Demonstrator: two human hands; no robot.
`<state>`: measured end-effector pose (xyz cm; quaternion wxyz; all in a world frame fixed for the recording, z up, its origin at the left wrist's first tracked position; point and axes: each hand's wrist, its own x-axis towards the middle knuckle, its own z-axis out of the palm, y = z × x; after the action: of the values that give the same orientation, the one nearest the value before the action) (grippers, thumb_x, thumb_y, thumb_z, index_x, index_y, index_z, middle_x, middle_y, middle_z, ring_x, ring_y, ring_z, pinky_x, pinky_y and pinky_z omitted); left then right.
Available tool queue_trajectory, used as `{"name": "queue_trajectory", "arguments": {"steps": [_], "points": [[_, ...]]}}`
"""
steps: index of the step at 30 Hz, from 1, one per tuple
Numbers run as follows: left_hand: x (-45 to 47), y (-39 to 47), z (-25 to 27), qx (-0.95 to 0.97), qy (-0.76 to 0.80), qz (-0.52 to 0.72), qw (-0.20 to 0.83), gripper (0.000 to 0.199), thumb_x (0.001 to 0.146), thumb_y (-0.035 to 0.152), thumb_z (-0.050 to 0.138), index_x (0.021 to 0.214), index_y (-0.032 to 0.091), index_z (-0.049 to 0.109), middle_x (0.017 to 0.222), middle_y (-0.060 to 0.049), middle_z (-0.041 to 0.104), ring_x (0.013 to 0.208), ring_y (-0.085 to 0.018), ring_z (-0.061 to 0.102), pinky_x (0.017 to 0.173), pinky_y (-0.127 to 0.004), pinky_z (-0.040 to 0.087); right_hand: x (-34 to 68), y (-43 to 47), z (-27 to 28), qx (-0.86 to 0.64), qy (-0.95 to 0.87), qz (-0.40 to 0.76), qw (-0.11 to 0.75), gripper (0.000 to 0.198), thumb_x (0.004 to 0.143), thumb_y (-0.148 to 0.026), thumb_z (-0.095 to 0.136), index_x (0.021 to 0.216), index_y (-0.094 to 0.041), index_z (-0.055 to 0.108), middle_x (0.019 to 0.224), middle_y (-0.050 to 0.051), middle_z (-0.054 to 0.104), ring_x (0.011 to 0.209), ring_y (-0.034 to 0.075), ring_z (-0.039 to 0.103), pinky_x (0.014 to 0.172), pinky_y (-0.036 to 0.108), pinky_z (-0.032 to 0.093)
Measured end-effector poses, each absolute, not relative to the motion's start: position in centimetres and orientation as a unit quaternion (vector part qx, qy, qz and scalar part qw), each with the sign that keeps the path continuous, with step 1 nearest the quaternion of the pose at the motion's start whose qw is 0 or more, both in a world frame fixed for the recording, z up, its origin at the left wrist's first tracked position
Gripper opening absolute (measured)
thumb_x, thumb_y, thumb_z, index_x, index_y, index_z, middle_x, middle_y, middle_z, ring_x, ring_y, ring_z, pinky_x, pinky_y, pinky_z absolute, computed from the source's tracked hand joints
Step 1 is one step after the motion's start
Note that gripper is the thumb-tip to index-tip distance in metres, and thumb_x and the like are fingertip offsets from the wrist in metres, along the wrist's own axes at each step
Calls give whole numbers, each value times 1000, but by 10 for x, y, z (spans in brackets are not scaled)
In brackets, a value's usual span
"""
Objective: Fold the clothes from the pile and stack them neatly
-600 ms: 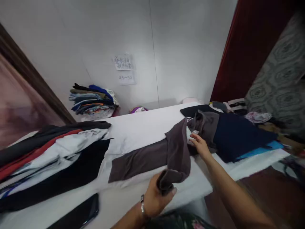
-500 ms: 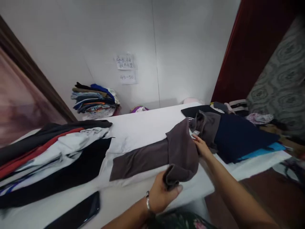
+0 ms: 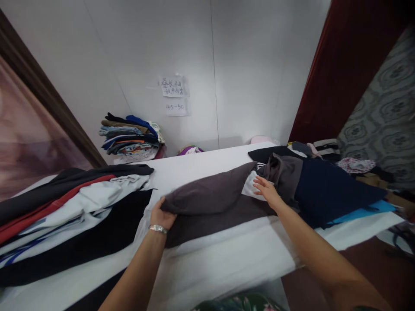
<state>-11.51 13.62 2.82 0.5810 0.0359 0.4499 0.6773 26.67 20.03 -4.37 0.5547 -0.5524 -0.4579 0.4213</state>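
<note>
A grey-brown garment lies lengthwise across the white-covered table, one long panel over another. My left hand grips the left end of its upper layer between thumb and fingers. Over a white patch on the garment, my right hand has its fingers spread. Whether those fingertips touch the cloth I cannot tell. White stripes show just beyond the patch. The garment's bunched part rests against a navy piece of clothing on the right.
Laid-out clothes, with a black one nearest, cover the table's left side. A folded stack stands at the back left, by the wall with paper signs. Bright blue cloth sticks out under the navy piece. More clothes lie at the far right.
My left hand has moved left and away from me, carrying the garment's end with it. The raised fold now lies stretched out leftward. My right hand's fingers have come off the fold and spread.
</note>
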Motion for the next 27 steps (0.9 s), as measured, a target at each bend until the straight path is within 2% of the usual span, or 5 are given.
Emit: {"name": "queue_trajectory", "arguments": {"steps": [5, 9, 14, 22, 27], "points": [[-129, 139, 7, 24, 466, 669, 579, 15, 85, 17, 48, 80, 17, 62, 66, -1, 69, 61, -14, 66, 73, -30, 57, 280, 263, -37, -618, -548, 281, 489, 50, 78, -21, 50, 128, -22, 54, 129, 8, 58, 114, 24, 56, 82, 38, 55], [-130, 137, 18, 11, 477, 665, 575, 11, 84, 19, 51, 80, 18, 61, 63, 0, 68, 57, -14, 66, 63, -28, 57, 285, 306, -25, -639, -593, 223, 436, 55, 73, -12, 48, 127, -17, 56, 133, 9, 55, 125, 24, 47, 107, 40, 36], [-133, 136, 30, 27, 506, 648, 569, 13, 83, 11, 50, 76, 15, 61, 60, -1, 67, 49, -13, 64, 50, -23, 55, 283, 349, -21, -649, -639, 201, 361, 55, 67, -12, 54, 122, -14, 60, 137, 11, 51, 135, 28, 33, 113, 39, 23], [-134, 127, 64, 138, 525, 624, 562, 16, 85, 13, 50, 84, 12, 67, 71, -5, 71, 64, -17, 69, 61, -28, 59, 300, 373, -27, -638, -646, 279, 312, 28, 61, -22, 68, 88, -15, 71, 91, 8, 71, 95, 25, 62, 87, 33, 46], [-166, 139, 62, 191, 552, 655, 480, 19, 85, 11, 48, 87, 17, 66, 72, 0, 69, 58, -12, 64, 56, -22, 56, 324, 359, -16, -595, -643, 358, 325, 23, 55, -32, 74, 69, -16, 65, 68, 2, 67, 69, 18, 61, 67, 28, 47]]}}
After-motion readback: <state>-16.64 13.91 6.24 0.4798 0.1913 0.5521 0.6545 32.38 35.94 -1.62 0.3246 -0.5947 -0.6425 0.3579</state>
